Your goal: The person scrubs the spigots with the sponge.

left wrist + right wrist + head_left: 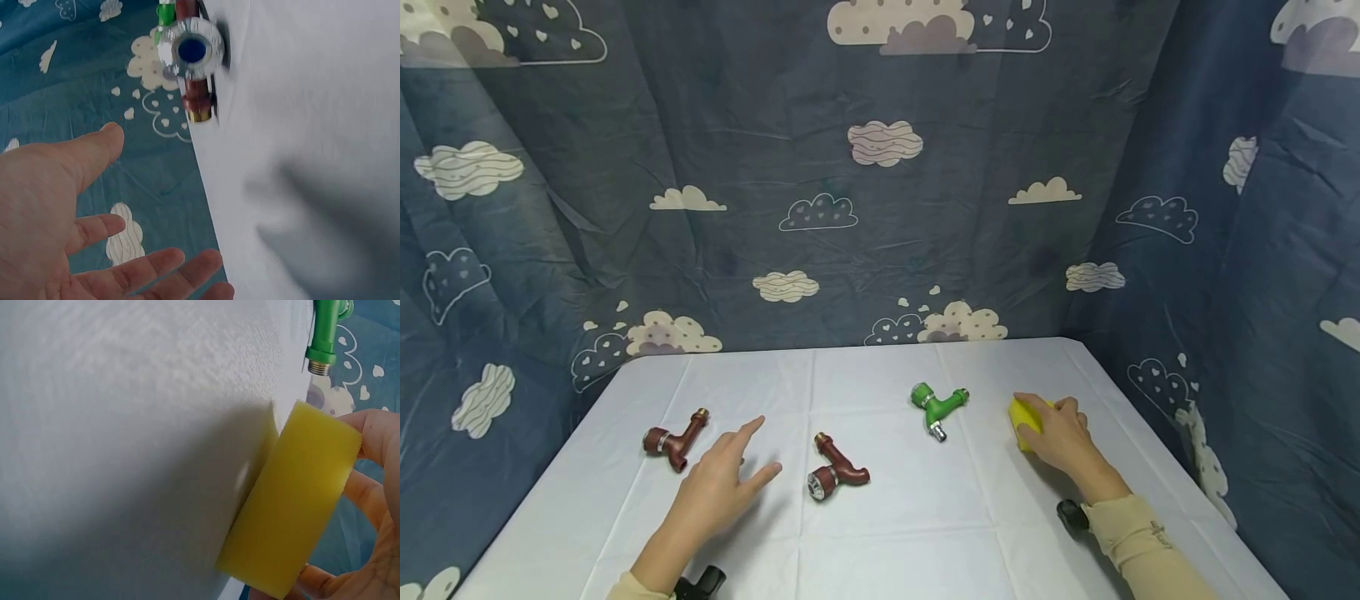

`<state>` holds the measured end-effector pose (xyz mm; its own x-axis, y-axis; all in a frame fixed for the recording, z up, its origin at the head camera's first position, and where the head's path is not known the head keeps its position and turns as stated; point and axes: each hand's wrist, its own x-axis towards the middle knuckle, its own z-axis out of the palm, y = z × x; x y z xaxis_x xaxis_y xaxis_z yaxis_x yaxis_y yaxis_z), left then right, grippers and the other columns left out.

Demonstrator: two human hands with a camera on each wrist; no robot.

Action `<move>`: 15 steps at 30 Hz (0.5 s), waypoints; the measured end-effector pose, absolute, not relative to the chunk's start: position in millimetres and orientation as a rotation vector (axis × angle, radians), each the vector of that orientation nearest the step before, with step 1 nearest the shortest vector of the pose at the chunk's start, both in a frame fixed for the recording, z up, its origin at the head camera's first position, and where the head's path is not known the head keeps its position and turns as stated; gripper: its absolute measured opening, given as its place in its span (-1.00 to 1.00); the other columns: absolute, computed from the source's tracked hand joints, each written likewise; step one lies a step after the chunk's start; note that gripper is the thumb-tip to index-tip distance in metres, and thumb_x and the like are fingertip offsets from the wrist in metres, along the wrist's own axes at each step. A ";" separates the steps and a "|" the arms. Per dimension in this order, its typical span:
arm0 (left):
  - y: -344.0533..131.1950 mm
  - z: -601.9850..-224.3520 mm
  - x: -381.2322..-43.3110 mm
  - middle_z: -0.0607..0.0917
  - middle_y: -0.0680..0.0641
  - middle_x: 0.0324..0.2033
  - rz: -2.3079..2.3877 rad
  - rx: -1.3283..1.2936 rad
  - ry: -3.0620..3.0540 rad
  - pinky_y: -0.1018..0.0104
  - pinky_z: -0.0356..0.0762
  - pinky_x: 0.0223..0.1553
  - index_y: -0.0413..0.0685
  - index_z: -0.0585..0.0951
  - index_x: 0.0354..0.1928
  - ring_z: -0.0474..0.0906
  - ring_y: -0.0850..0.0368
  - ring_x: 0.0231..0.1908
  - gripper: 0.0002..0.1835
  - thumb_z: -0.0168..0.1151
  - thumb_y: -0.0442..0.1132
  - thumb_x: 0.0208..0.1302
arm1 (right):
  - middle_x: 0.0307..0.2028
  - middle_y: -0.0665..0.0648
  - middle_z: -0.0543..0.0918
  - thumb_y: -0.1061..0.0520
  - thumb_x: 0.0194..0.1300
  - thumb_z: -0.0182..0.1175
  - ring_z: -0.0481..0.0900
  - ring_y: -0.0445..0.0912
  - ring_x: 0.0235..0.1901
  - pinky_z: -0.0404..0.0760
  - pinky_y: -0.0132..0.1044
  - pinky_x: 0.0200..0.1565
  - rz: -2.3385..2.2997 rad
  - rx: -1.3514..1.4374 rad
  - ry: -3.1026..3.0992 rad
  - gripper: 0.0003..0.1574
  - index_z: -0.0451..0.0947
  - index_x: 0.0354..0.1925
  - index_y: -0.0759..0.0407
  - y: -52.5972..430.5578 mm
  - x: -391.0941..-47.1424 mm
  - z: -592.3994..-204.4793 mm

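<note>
At the table's right side my right hand (1063, 437) grips a yellow sponge (1024, 423). In the right wrist view the sponge (294, 500) is held between thumb and fingers, tilted, close to the cloth. My left hand (717, 483) hovers over the left part of the table with its fingers spread and holds nothing. It lies between two brown taps: one brown tap (677, 440) to its left, the other brown tap (841, 471) to its right. A green tap (938, 408) lies farther back, left of the sponge.
A white cloth (910, 533) with fold creases covers the table. Dark blue curtains (737, 125) with a cloud pattern hang behind it and along both sides. A dark wrist camera (1072, 517) sits under the right wrist, and another camera (702, 582) under the left.
</note>
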<state>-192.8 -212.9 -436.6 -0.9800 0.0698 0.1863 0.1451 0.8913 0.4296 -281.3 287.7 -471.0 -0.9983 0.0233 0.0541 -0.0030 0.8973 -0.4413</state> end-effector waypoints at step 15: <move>-264.2 -425.7 -213.7 0.54 -0.52 0.27 -0.636 -0.077 -2.826 -0.52 0.55 0.18 -0.22 0.35 0.57 0.54 -0.53 0.26 -0.28 0.30 -0.01 0.56 | 0.20 0.68 0.25 0.07 0.51 0.11 0.35 0.55 0.10 0.60 0.19 -0.11 0.828 0.052 -2.923 -0.26 0.30 0.58 0.07 290.4 -263.2 -456.4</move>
<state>-213.7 -264.2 -425.7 -0.9691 -0.0018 0.2467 0.1041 0.9036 0.4156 -263.2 290.4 -456.4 -0.9941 -0.0048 0.1086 -0.0611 0.8512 -0.5213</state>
